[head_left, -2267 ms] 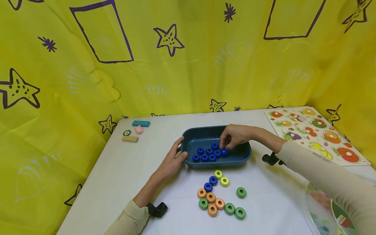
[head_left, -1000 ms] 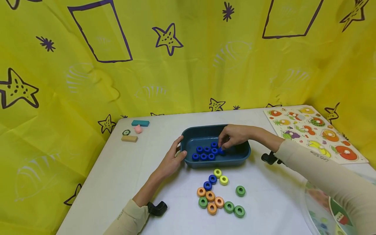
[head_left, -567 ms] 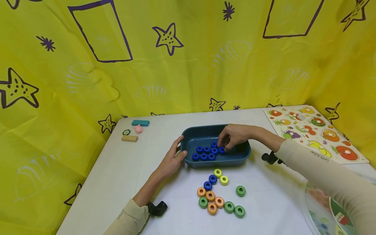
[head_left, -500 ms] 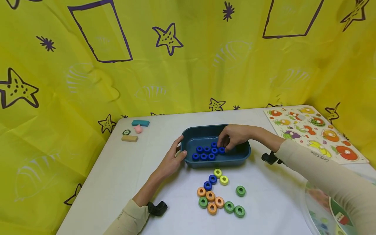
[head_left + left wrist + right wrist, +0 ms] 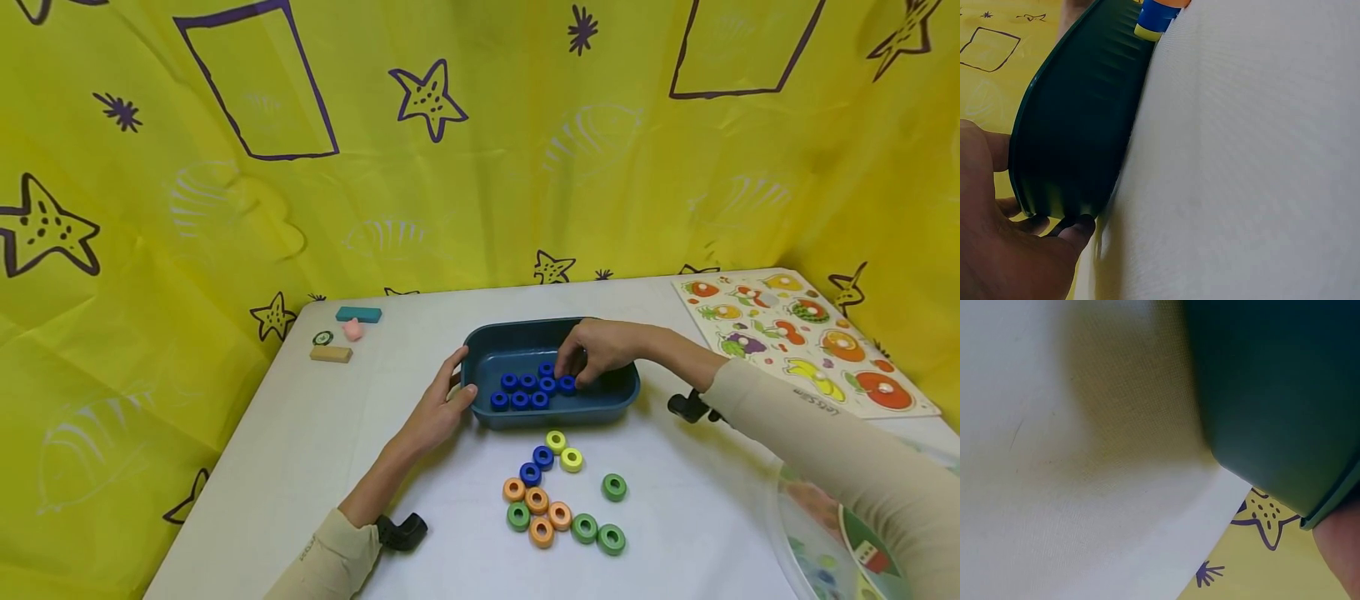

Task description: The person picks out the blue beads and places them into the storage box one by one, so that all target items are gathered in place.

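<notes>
A dark teal plastic tray (image 5: 517, 419) stands on the white table with several small blue rings (image 5: 521, 401) clustered on its floor. My left hand (image 5: 438, 412) grips the tray's left end, thumb on the front side and fingers at the rim; the left wrist view shows this hand (image 5: 1016, 244) against the tray's end wall (image 5: 1066, 194). Inside the tray, my right hand (image 5: 600, 346) has curled fingers and pinches the rightmost blue ring (image 5: 567, 385), which lies beside the others. The right wrist view catches only a bit of that hand (image 5: 1341, 547) past the tray's wall (image 5: 1272, 412).
Before the tray lie two yellow rings (image 5: 572, 460), two blue rings (image 5: 531, 475), and several orange (image 5: 559, 517) and green rings (image 5: 611, 540). A fruit puzzle board (image 5: 806, 342) is at right, a clear round container (image 5: 825, 542) below it. Small blocks (image 5: 331, 354) sit back left.
My right hand has shifted the rightmost blue ring slightly left, closer to the cluster; two neighbouring rings also moved a little left. My left hand has kept its grip on the tray.
</notes>
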Available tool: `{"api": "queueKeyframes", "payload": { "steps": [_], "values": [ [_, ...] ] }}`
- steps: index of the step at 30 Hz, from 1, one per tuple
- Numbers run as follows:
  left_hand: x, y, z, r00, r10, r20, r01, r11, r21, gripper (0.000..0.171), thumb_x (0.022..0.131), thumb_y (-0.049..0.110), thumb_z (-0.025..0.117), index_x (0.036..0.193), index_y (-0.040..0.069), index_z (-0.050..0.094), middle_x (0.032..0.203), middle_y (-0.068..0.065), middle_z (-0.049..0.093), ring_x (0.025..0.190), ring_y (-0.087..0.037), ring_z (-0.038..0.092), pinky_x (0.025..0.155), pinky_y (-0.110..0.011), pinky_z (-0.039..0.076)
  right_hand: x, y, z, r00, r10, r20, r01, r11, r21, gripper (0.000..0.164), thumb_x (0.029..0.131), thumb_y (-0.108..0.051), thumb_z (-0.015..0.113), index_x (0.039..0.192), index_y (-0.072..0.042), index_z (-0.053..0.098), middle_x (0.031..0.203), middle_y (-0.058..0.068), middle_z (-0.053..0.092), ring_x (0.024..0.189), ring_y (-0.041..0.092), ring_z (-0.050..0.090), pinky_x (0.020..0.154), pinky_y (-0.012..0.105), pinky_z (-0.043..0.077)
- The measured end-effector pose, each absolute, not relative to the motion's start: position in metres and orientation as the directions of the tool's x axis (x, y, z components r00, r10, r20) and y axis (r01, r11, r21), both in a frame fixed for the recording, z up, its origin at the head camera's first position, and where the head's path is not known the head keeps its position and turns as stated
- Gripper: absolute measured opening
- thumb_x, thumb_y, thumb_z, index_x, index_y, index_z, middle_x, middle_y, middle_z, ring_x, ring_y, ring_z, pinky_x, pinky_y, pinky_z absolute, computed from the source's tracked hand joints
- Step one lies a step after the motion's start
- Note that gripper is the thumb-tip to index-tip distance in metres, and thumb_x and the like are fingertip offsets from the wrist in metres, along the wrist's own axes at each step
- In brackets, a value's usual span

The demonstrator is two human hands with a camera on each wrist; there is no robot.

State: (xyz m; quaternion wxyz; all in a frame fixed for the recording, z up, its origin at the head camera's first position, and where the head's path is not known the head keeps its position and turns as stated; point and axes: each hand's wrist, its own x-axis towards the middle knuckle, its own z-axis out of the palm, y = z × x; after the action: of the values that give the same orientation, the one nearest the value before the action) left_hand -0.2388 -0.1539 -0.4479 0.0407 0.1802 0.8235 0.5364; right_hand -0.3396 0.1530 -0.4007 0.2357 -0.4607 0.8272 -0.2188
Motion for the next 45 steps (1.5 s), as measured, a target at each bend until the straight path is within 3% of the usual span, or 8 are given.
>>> {"api": "queueKeyframes", "payload": {
  "steps": [5, 9, 14, 19, 24, 28, 38, 45],
  "values": [
    [-0.232, -0.151, -0.434, -0.925, 0.361, 0.116, 0.251, 0.353, 0.901, 0.058, 0.098, 0.017, 0.045, 0.149, 0.017, 0.017, 0.153, -0.003, 0.015, 0.133, -0.036, 0.026, 0.103, -0.054, 0.022, -0.332, 0.155, -0.394, -0.486, -0.865, -0.121, -0.676, 0.460, -0.576, 0.026, 0.080, -0.021, 0.073, 0.106, -0.017, 0.069, 0.099, -0.008, 0.066, 0.087, 0.008, 0.061, 0.076, 0.026, 0.050],
    [-0.224, -0.148, -0.419, -0.924, 0.364, 0.113, 0.250, 0.355, 0.901, 0.058, 0.098, 0.011, 0.044, 0.148, 0.009, 0.017, 0.153, -0.011, 0.014, 0.132, -0.039, 0.026, 0.103, -0.056, 0.022, -0.308, 0.154, -0.382, -0.487, -0.873, 0.010, -0.720, 0.395, -0.571, 0.031, 0.080, -0.030, 0.073, 0.108, -0.019, 0.069, 0.100, -0.007, 0.066, 0.076, 0.007, 0.060, 0.065, 0.026, 0.050],
    [-0.231, -0.151, -0.432, -0.927, 0.355, 0.122, 0.255, 0.355, 0.899, 0.058, 0.098, 0.015, 0.045, 0.149, 0.016, 0.018, 0.153, -0.005, 0.015, 0.132, -0.036, 0.027, 0.103, -0.056, 0.022, -0.261, 0.143, -0.371, -0.443, -0.881, 0.166, -0.785, 0.292, -0.546, 0.030, 0.079, -0.033, 0.074, 0.109, -0.028, 0.067, 0.095, -0.015, 0.062, 0.059, 0.003, 0.052, 0.051, 0.022, 0.045],
    [-0.239, -0.154, -0.446, -0.932, 0.338, 0.129, 0.253, 0.354, 0.901, 0.058, 0.098, 0.022, 0.047, 0.148, 0.025, 0.019, 0.152, 0.006, 0.017, 0.133, -0.029, 0.029, 0.104, -0.053, 0.023, -0.219, 0.126, -0.380, -0.459, -0.874, 0.157, -0.768, 0.302, -0.565, 0.033, 0.079, -0.033, 0.074, 0.111, -0.031, 0.065, 0.098, -0.017, 0.062, 0.055, 0.000, 0.046, 0.047, 0.018, 0.040],
    [-0.239, -0.154, -0.448, -0.933, 0.331, 0.141, 0.261, 0.352, 0.899, 0.058, 0.097, 0.023, 0.047, 0.148, 0.024, 0.020, 0.151, 0.007, 0.019, 0.132, -0.029, 0.030, 0.104, -0.052, 0.024, -0.199, 0.113, -0.405, -0.518, -0.849, 0.108, -0.721, 0.366, -0.588, 0.033, 0.080, -0.030, 0.073, 0.112, -0.023, 0.067, 0.107, -0.016, 0.063, 0.078, 0.004, 0.058, 0.065, 0.021, 0.049],
    [-0.240, -0.155, -0.449, -0.925, 0.346, 0.155, 0.277, 0.337, 0.900, 0.058, 0.097, 0.020, 0.048, 0.148, 0.021, 0.020, 0.152, 0.004, 0.018, 0.132, -0.031, 0.030, 0.104, -0.051, 0.025, -0.196, 0.107, -0.420, -0.552, -0.827, 0.112, -0.712, 0.397, -0.579, 0.032, 0.080, -0.025, 0.073, 0.111, -0.019, 0.068, 0.106, -0.016, 0.063, 0.098, 0.003, 0.058, 0.082, 0.026, 0.048],
    [-0.223, -0.150, -0.417, -0.915, 0.380, 0.133, 0.268, 0.329, 0.905, 0.058, 0.098, 0.011, 0.045, 0.148, 0.006, 0.017, 0.152, -0.013, 0.014, 0.132, -0.040, 0.026, 0.103, -0.054, 0.023, -0.199, 0.099, -0.433, -0.567, -0.820, 0.078, -0.712, 0.440, -0.547, 0.030, 0.079, -0.024, 0.071, 0.109, -0.022, 0.069, 0.102, -0.019, 0.063, 0.094, -0.003, 0.056, 0.081, 0.024, 0.047],
    [-0.231, -0.152, -0.432, -0.927, 0.352, 0.127, 0.253, 0.337, 0.907, 0.058, 0.098, 0.016, 0.047, 0.149, 0.015, 0.019, 0.153, -0.002, 0.016, 0.132, -0.034, 0.028, 0.104, -0.053, 0.023, -0.198, 0.102, -0.424, -0.573, -0.818, 0.051, -0.704, 0.459, -0.541, 0.030, 0.080, -0.028, 0.072, 0.109, -0.023, 0.069, 0.103, -0.019, 0.063, 0.095, -0.001, 0.057, 0.080, 0.025, 0.048]
  ]
}}
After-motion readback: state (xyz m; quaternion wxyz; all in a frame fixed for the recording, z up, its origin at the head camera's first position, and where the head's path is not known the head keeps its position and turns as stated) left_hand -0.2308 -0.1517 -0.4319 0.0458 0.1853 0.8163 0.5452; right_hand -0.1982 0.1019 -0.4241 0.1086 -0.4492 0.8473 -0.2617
